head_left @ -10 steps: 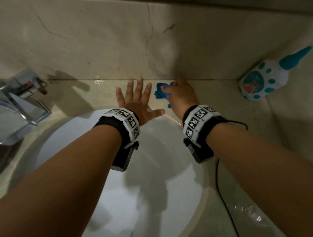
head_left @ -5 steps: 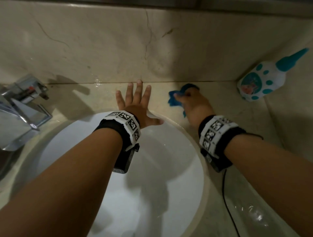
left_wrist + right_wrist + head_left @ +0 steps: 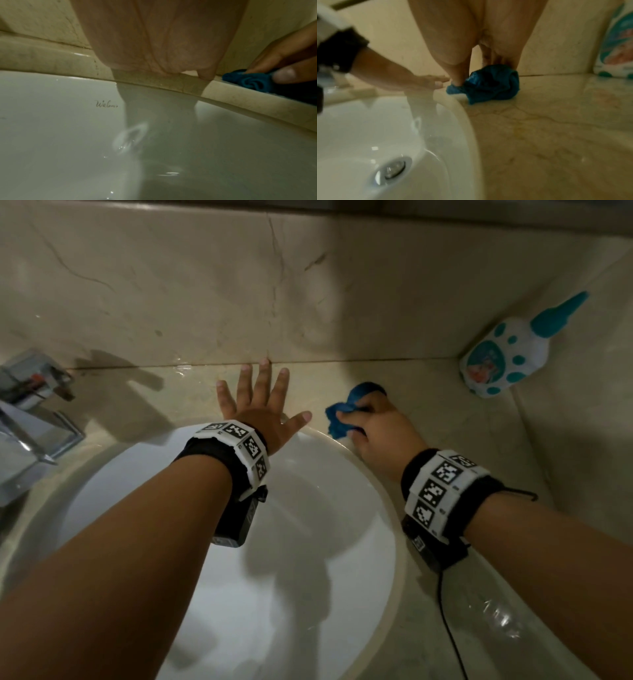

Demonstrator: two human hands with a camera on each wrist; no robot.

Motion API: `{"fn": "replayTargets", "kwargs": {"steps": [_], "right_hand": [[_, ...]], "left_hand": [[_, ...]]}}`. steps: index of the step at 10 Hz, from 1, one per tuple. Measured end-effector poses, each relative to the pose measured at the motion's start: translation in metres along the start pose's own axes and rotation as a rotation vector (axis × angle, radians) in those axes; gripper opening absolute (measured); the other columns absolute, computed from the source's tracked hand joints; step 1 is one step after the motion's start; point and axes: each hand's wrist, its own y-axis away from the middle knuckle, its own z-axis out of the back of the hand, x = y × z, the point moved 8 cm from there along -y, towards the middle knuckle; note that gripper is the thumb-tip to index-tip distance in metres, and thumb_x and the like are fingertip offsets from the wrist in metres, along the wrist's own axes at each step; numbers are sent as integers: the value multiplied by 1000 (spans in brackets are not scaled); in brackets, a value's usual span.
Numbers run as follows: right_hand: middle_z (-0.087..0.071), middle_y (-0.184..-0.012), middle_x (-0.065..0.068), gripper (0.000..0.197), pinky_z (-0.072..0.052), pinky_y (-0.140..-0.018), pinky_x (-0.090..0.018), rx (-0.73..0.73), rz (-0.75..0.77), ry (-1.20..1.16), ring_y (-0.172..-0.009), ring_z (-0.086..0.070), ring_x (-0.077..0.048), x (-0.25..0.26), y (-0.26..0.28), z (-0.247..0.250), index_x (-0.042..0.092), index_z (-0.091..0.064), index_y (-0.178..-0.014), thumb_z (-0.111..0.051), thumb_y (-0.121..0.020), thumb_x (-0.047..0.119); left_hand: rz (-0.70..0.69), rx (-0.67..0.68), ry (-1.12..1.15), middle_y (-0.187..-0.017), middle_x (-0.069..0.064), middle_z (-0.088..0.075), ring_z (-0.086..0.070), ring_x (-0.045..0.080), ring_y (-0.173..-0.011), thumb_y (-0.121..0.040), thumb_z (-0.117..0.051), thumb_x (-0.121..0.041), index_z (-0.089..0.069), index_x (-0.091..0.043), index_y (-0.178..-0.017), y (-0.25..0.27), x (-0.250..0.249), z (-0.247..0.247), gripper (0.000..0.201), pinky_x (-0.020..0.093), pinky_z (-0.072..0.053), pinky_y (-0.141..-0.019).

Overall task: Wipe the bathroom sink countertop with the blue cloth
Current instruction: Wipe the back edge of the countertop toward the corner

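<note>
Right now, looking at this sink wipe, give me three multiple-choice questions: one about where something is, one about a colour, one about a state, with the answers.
1. Where does the blue cloth lie?
A. In the sink basin
B. On the countertop beside the basin rim
C. On top of the faucet

2. What colour is the spout of the spotted bottle in the corner?
A. Red
B. Teal
C. Yellow

3. How is the left hand?
A. Flat on the countertop, fingers spread
B. Clenched round the cloth
C. Gripping the faucet

Answers:
1. B: the right wrist view shows the cloth bunched on the countertop just outside the basin, under the right hand.
2. B: the spout is teal, like the bottle's spots.
3. A: the head view shows straight, splayed fingers lying on the stone, holding nothing.
</note>
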Motion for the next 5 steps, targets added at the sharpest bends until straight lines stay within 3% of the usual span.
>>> {"fn": "replayTargets", "kwargs": {"steps": [1,2,3,4,5], "right_hand": [[-27,-145,-7,27,-28,-91,-14,-108,-39,-46,-118,-48,-20,-6,5,10,10,-63,-112,-50,-94,27],[-44,-130,-11,25,-34,-83,-20,-193,-67,-79,-109,-52,-25,-7,1,15,5,-56,-109,-55,-91,23],[-56,-119,-13,40,-42,-82,-30,-201,-125,-84,-105,-55,-26,-11,5,12,6,-46,-124,-53,-92,28],[-54,-129,-15,49,-40,-89,-29,-121,-84,56,-113,-53,-26,-10,5,2,5,-39,-137,-43,-97,32],[-38,-147,-14,48,-35,-102,-28,-29,-10,90,-127,-46,-26,-1,5,-4,9,-32,-143,-39,-99,26]], "left_hand": [[3,-5,5,-152,-2,32,27,25,-141,-86,-18,-72,21,-32,-145,0,0,0,82,57,15,-111],[5,-5,7,-152,-2,32,28,25,-141,-86,-18,-72,21,-32,-145,1,1,0,82,56,16,-111],[-2,-11,8,-153,-2,31,27,26,-141,-86,-18,-72,21,-32,-145,1,1,0,81,57,15,-111],[-5,-16,3,-153,-2,31,27,26,-141,-86,-17,-73,21,-32,-145,0,1,-1,82,58,14,-111],[-7,-25,3,-153,-1,31,26,26,-141,-86,-17,-73,21,-32,-145,-1,1,-1,82,58,14,-111]]}}
